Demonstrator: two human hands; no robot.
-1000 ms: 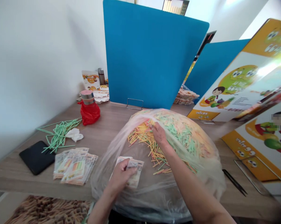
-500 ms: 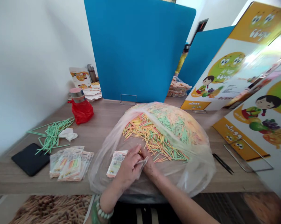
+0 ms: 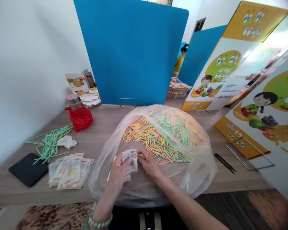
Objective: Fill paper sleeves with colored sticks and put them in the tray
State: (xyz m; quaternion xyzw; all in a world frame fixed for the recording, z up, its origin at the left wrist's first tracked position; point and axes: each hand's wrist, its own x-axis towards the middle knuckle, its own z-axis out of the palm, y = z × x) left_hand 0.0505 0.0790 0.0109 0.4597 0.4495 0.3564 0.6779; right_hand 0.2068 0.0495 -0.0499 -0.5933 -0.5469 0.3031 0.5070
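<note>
Your left grip (image 3: pixel 119 167) pinches a printed packet (image 3: pixel 133 159), while your right grip (image 3: pixel 149 164) beside it seems to hold short sticks (image 3: pixel 142 156).

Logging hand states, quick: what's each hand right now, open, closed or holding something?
Left hand: closed, holding a printed packet.
Right hand: curled beside the packet; whether it grips anything cannot be told.

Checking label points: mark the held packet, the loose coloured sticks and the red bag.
Held packet (image 3: pixel 133 159): head view, right half of its printed face.
Coloured sticks (image 3: pixel 153 140): head view, middle of the uncovered pile.
Red bag (image 3: pixel 81 119): head view, its bulging side.
</note>
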